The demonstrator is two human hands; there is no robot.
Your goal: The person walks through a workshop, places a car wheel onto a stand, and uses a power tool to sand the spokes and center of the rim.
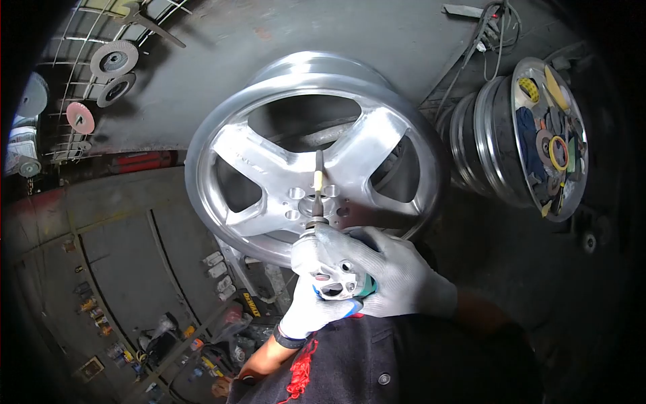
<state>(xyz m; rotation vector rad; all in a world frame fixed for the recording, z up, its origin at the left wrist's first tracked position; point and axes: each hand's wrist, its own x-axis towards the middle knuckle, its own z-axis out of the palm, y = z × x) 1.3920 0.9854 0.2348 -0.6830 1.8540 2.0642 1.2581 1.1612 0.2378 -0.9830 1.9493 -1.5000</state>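
An alloy wheel [259,158] with broad bare-metal spokes and a ring of bolt holes is tilted up in front of me. Both of my hands wear pale knitted gloves and are wrapped round a power grinder [334,271] with a silvery head and a teal body. From its head a long thin shaft with a dark, narrow tip [319,161] points away from me, overlapping the wheel's hub. My left hand [311,311] grips the grinder from below, a dark band at its wrist. Closed over the grinder's right side is my right hand [404,275].
Flap discs [114,59] hang on a wire rack at upper left. To the right, stacked wheels [494,145] carry a round tray [528,67] of abrasives, tape and small tools. A cable [464,64] hangs behind. Below left, bottles and bags lie near a DeWalt box [251,304].
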